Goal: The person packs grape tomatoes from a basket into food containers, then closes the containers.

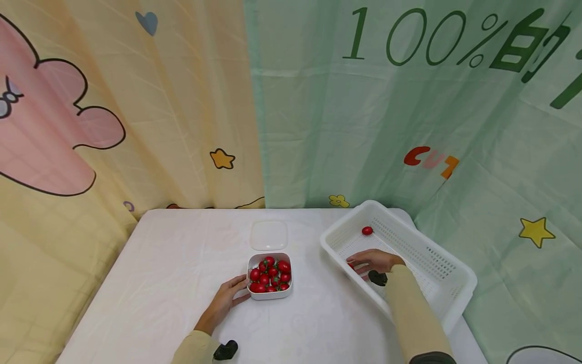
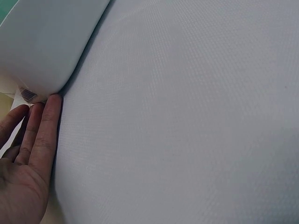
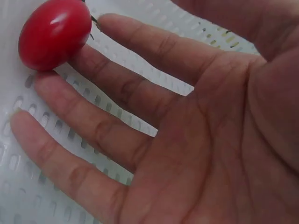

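A small white tub [image 1: 269, 293] full of red cherry tomatoes [image 1: 270, 275] stands mid-table. My left hand [image 1: 229, 298] lies flat beside it, straight fingers [image 2: 41, 132] touching the tub's left wall [image 2: 42, 46]. My right hand [image 1: 374, 260] reaches into the white perforated basket [image 1: 447, 290], palm open and fingers [image 3: 103, 116] spread just above its slotted floor. One cherry tomato [image 3: 53, 32] lies at the fingertips, resting against them, only its edge showing in the head view [image 1: 350, 265]. Another tomato [image 1: 367, 230] lies at the basket's far end.
The tub's clear lid [image 1: 269, 235] lies on the white tablecloth [image 1: 173, 268] behind the tub. Printed curtains hang close behind the table. The basket sits at the table's right edge, overhanging slightly.
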Demonstrator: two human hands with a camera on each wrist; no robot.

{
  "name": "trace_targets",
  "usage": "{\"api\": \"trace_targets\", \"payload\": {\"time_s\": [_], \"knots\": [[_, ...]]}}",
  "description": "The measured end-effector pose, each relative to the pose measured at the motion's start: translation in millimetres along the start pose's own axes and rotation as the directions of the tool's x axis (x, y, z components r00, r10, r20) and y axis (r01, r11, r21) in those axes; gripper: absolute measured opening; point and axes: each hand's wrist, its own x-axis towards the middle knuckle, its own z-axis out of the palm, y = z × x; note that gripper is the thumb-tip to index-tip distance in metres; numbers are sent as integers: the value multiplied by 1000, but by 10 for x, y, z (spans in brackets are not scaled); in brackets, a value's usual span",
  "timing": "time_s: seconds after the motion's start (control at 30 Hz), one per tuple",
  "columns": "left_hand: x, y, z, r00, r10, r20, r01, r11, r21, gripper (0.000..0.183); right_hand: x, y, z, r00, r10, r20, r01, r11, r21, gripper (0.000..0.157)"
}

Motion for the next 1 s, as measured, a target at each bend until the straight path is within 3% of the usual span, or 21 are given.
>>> {"api": "trace_targets", "payload": {"time_s": [0.4, 0.73, 1.0], "knots": [[-4, 7, 10, 1000, 3, -11, -3, 1000, -2, 55, -19, -129, 3, 999, -22, 49, 22, 1000, 2, 38], [-5, 3, 18, 1000, 3, -10, -3, 1000, -11, 54, -55, -265, 57, 990, -117, 80, 115, 993, 29, 31], [-7, 5, 10, 1000, 10, -9, -10, 1000, 1, 57, -95, -347, 129, 987, -158, 40, 156, 987, 34, 30]]}}
